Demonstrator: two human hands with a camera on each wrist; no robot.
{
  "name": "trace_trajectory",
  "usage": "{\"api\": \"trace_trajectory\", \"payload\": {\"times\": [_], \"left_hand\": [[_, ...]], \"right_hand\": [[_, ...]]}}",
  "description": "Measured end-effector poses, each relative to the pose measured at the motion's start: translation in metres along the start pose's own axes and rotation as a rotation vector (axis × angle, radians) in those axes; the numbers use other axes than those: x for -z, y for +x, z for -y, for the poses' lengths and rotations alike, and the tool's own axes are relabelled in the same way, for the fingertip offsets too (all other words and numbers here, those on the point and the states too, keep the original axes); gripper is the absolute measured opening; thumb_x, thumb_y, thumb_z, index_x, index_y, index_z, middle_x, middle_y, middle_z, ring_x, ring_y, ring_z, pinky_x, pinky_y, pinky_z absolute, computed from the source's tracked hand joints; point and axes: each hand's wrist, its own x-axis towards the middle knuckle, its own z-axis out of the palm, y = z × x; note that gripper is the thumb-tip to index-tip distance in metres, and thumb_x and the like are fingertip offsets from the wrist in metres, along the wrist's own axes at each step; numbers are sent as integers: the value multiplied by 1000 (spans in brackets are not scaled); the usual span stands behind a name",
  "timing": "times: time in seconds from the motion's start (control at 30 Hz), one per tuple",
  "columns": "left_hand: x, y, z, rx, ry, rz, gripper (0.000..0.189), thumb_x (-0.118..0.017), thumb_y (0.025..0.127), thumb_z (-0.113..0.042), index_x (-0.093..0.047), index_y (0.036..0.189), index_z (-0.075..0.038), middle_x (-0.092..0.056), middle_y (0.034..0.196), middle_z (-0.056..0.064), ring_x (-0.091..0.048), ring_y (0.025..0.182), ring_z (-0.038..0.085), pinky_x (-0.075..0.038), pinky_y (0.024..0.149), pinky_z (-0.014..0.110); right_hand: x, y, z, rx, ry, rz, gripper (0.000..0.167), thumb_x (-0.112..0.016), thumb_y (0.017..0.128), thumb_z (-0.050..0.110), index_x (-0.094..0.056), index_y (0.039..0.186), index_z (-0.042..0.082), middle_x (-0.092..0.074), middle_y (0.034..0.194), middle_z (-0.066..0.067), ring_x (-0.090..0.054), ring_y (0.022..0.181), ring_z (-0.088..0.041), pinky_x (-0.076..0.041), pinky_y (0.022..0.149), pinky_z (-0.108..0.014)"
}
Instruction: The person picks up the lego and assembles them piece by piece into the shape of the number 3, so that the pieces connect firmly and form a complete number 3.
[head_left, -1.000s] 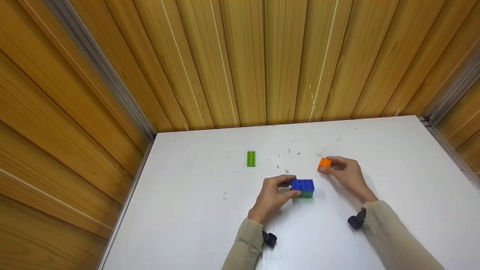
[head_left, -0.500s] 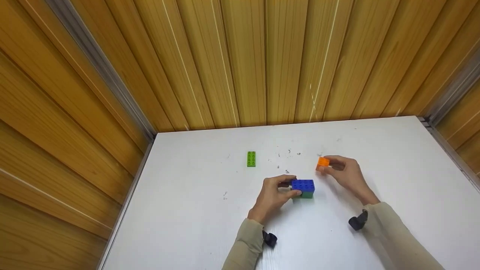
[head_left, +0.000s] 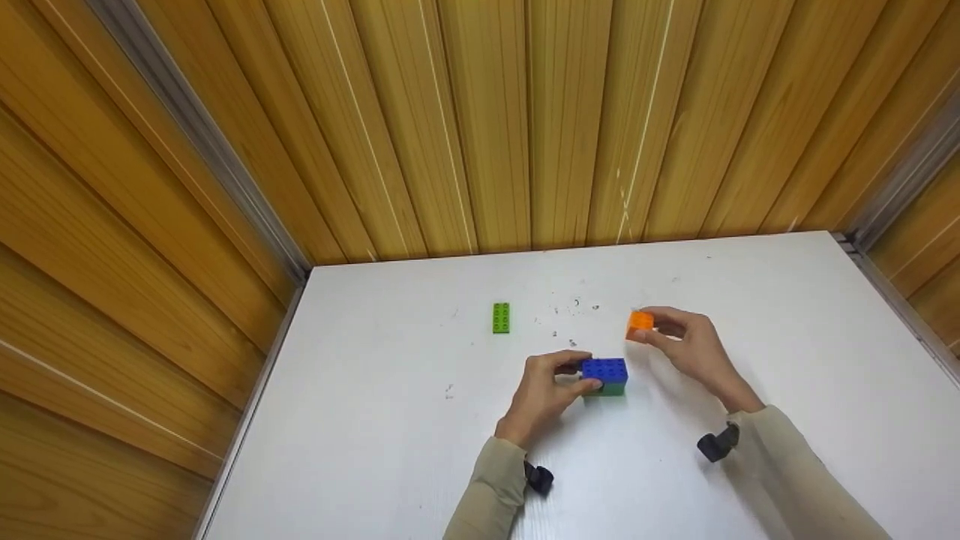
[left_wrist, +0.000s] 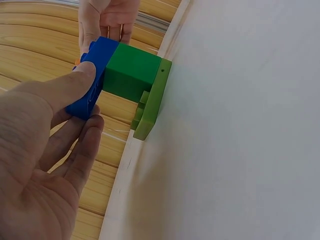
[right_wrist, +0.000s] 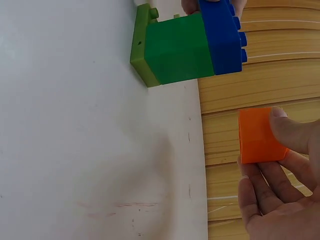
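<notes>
My left hand pinches a blue building brick between thumb and fingers. Below that brick, a dark green block stands on one end of a flat light green brick, making a stack on the table. In the right wrist view the blue brick's studs face away from the table. To the right and slightly farther back, my right hand holds a small orange brick, thumb on one side and fingers on the other. It is raised off the table, apart from the stack.
Another flat light green brick lies by itself toward the back, left of both hands. Dark scuff marks dot the white table. Wood-look panel walls rise at the back and left.
My right hand has carried the orange brick a little to the left and back. The left hand keeps its grip on the blue brick, and the stack has stayed put.
</notes>
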Motion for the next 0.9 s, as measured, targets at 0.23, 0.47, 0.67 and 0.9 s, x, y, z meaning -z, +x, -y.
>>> {"api": "trace_trajectory", "payload": {"times": [0.23,0.47,0.67,0.9], "left_hand": [[1,0,0,-11,6,3,45,-86,92,-25,-76,132,-8,-78,123,-2,-72,105,4,-58,99,24],[1,0,1,-32,2,4,44,-86,92,-24,-76,131,-7,-78,123,-1,-73,104,4,-58,98,22],[1,1,0,-28,9,-2,44,-86,93,-24,-76,132,-8,-78,124,-1,-72,104,4,-58,99,24],[0,0,0,-26,15,10,44,-84,94,-26,-75,134,-9,-78,126,-1,-72,106,5,-58,101,24]], "right_hand": [[-2,-5,11,40,3,12,45,-76,102,27,-68,143,10,-75,131,-15,-71,122,-37,-59,102,-36],[-4,-13,23,92,27,36,47,-78,100,22,-68,142,6,-74,132,-17,-71,120,-39,-58,103,-42],[-6,-15,29,116,44,45,45,-78,99,19,-69,141,4,-75,130,-18,-71,119,-41,-49,109,-68],[-8,-19,31,137,45,43,41,-78,99,19,-71,138,8,-77,126,-13,-72,117,-38,-50,109,-66]]}}
